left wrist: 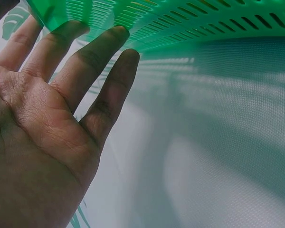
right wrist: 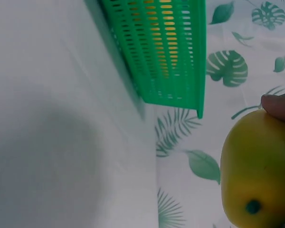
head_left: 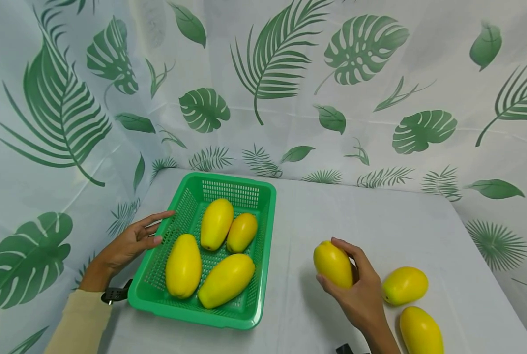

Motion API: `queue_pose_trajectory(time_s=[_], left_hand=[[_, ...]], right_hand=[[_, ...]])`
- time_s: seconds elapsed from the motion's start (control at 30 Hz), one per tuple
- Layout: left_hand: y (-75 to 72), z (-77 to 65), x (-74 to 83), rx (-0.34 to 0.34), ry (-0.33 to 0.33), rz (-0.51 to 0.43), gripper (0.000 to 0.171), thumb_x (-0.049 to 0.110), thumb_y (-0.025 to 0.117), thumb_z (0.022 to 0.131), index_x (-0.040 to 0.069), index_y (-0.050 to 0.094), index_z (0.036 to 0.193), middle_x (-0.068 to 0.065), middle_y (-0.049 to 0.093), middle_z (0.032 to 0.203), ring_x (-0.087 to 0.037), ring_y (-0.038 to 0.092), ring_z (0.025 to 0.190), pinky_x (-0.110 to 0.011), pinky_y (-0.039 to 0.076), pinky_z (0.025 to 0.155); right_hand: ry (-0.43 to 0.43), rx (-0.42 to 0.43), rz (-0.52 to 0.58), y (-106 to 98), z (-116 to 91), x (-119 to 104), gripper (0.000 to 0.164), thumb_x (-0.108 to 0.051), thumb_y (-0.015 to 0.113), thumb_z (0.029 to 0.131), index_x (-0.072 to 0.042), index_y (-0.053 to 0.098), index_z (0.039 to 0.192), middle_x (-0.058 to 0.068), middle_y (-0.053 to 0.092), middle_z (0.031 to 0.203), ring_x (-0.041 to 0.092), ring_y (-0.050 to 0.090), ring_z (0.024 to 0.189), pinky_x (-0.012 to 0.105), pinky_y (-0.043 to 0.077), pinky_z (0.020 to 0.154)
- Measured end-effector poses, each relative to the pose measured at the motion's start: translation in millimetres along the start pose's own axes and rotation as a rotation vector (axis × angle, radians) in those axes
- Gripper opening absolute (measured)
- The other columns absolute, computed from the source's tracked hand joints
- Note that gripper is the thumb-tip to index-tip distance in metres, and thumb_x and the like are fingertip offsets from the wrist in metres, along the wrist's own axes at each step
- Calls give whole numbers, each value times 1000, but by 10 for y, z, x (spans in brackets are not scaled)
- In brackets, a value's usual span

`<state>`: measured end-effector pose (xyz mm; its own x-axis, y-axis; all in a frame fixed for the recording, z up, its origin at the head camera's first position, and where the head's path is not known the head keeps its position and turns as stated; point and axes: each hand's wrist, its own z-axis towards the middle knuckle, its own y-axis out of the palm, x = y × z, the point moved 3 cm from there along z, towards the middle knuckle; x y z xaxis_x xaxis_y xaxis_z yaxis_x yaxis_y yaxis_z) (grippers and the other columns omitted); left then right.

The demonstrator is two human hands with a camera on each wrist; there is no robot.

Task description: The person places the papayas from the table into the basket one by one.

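Observation:
My right hand (head_left: 356, 282) holds a yellow mango (head_left: 333, 264) above the white table, fingers and thumb around its sides; its dark stem spot shows in the right wrist view. To the left stands a green plastic basket (head_left: 270, 236) with slotted walls. Several yellow mangoes lie in it, among them a small one (head_left: 242, 232) and a long one (head_left: 184, 265). At the basket's left side is my left hand (head_left: 131, 243), thumb at the rim. In the left wrist view its fingers (left wrist: 92, 57) reach out, nearly straight, against the outer wall.
Two more mangoes lie on the table to the right, one (head_left: 406, 285) beside my right hand and another (head_left: 421, 332) nearer the front. Behind and at both sides hangs a white leaf-print cloth (head_left: 285, 137). The white tabletop (head_left: 299, 211) stretches between basket and loose fruit.

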<state>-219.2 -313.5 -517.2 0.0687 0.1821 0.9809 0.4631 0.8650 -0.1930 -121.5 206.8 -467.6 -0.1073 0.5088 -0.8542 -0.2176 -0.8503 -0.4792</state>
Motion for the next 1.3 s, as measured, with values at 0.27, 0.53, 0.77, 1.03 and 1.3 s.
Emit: queue_pose_trajectory(time_s=[0.27,0.53,0.77,1.03,1.3], left_hand=[[-2,-3,-2,3,0,9,61,7,53,109,15,36,167,-6,32,175,-60,6,158,-21,47,106],[2,-4,9,15,-14,49,61,9,53,110,17,36,167,-9,31,175,-60,10,158,-63,38,115],[3,-5,16,19,-21,51,61,9,54,110,18,36,167,-5,32,174,-59,10,158,-57,41,115],[11,-6,15,19,-18,38,61,9,53,110,17,36,167,-8,32,174,-59,10,158,-75,31,115],[0,-1,4,17,-19,34,61,9,54,109,17,36,167,-7,33,174,-59,9,159,-32,46,110]], right_hand=[[-129,-28,16,80,220,-182,84,-6,95,78,-28,57,149,-5,62,148,10,60,121,13,51,98],[-161,-53,47,136,403,-302,84,-5,94,79,-30,57,149,-7,60,149,11,61,121,15,52,98],[-203,-69,70,184,520,-390,82,-4,93,80,-28,57,150,-5,61,149,10,61,121,17,53,98],[-240,-97,102,227,643,-466,83,-4,93,79,-26,57,150,-3,60,151,11,62,123,19,55,97],[-275,-127,138,285,771,-556,81,-3,93,79,-25,57,150,-4,59,152,15,62,126,20,55,99]])
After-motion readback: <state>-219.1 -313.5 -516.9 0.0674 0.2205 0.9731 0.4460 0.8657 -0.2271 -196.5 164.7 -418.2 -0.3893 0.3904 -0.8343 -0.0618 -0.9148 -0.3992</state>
